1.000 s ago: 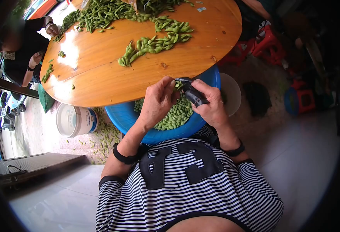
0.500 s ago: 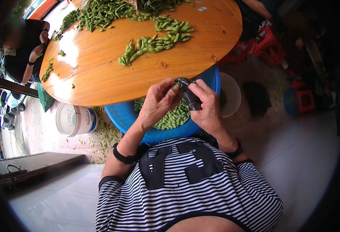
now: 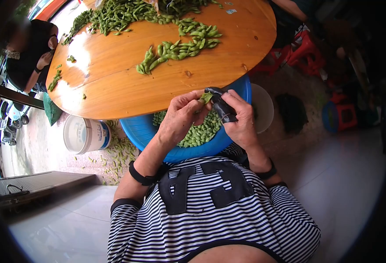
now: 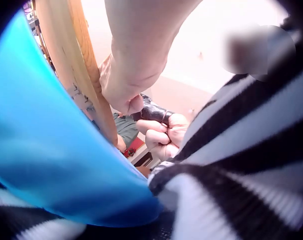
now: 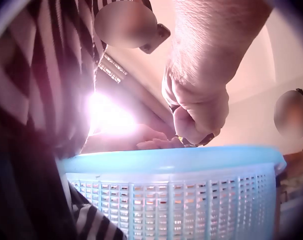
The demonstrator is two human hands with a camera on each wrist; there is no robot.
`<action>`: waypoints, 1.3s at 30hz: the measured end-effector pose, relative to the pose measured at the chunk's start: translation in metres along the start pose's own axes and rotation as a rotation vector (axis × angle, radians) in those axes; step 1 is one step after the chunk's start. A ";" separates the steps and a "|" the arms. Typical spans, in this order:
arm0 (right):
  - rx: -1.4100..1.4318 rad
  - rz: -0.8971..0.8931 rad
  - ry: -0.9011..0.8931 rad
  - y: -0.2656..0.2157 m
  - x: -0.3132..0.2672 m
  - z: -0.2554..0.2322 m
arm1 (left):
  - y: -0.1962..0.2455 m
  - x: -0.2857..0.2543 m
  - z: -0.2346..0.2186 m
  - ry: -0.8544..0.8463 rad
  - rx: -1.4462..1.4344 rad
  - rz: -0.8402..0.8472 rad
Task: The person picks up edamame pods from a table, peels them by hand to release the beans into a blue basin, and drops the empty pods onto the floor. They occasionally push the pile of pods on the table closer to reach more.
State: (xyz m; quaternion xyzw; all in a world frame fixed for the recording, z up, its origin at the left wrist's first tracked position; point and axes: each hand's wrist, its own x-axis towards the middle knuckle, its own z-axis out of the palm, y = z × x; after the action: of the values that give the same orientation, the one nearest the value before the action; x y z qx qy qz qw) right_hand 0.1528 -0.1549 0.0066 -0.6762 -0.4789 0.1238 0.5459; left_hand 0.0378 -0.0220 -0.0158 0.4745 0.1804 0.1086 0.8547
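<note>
In the head view the left hand (image 3: 180, 115) pinches a green pod (image 3: 206, 97) between thumb and fingers. Facing it, the right hand (image 3: 242, 119) grips a black object (image 3: 223, 109), whose tip meets the pod; what the object is I cannot tell. Both hands are above a blue basket (image 3: 175, 154) holding shelled green beans (image 3: 199, 134). The left wrist view shows the black object (image 4: 154, 111) between the left hand (image 4: 122, 85) and the right hand (image 4: 164, 137). The right hand (image 5: 199, 112) hangs over the basket (image 5: 166, 162) in the right wrist view.
A wooden table (image 3: 114, 90) borders the basket, bearing a line of pods (image 3: 180, 49) and a large pile (image 3: 123, 15). White buckets (image 3: 76, 135) (image 3: 265, 107) stand on both sides. Pods lie on the floor at left. Another person (image 3: 28, 57) sits at the table's left.
The pod between the hands shows more plainly than half a second ago, when fingers mostly covered it. The right hand has shifted slightly right, and the other person's hands have moved.
</note>
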 end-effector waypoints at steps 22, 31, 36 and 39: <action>-0.603 0.182 0.165 0.014 -0.003 -0.078 | 0.089 0.045 -0.091 0.516 1.591 0.512; -0.406 0.066 0.103 0.012 -0.001 -0.057 | 0.083 0.022 -0.055 0.268 1.503 0.448; -0.271 0.033 0.052 0.010 0.003 -0.044 | 0.082 0.016 -0.035 0.200 0.900 0.364; 0.074 0.179 -0.023 0.011 0.007 -0.028 | 0.060 0.011 -0.023 0.043 0.450 0.228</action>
State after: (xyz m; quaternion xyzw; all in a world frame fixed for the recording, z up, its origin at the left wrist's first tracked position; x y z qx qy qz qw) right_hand 0.1818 -0.1661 0.0106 -0.6942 -0.4179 0.1975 0.5518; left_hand 0.0370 0.0317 0.0219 0.6676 0.1634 0.1715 0.7058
